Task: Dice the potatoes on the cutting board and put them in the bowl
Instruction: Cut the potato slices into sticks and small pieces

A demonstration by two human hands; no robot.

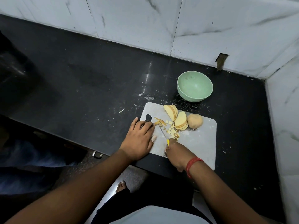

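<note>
Fingers of the left hand [139, 137] lie mostly flat and spread on the near-left part of the cutting board [199, 139], the fingertips [151, 125] pressing down on a few potato strips [159, 121] next to the board's dark handle hole [148, 118]. One finger has something pale wrapped round its tip; I cannot tell what it is. The right hand [175, 153] is curled tight round the yellow handle of a knife [165, 135], only a bit of yellow showing past the fist. The thin blade runs away from that hand toward the strips, its tip right beside the left fingertips. A red thread band [192, 165] sits on the right wrist.

Between blade and slices lies a loose scatter of potato dice [172, 130] on the board. Just beyond them are two fans of potato slices [178, 120], skin still on the edges, leaning against each other, and touching the nearer fan on the right is a whole unpeeled potato [195, 121]. The green bowl [195, 86] stands on the black desk [80, 78] just past the board's far edge, upright, apart from the board. White crumbs and specks dot the desk around the board. Pale marbled wall tiles [210, 29] back the corner. No brand, label or lettering shows on the knife, board or bowl.
</note>
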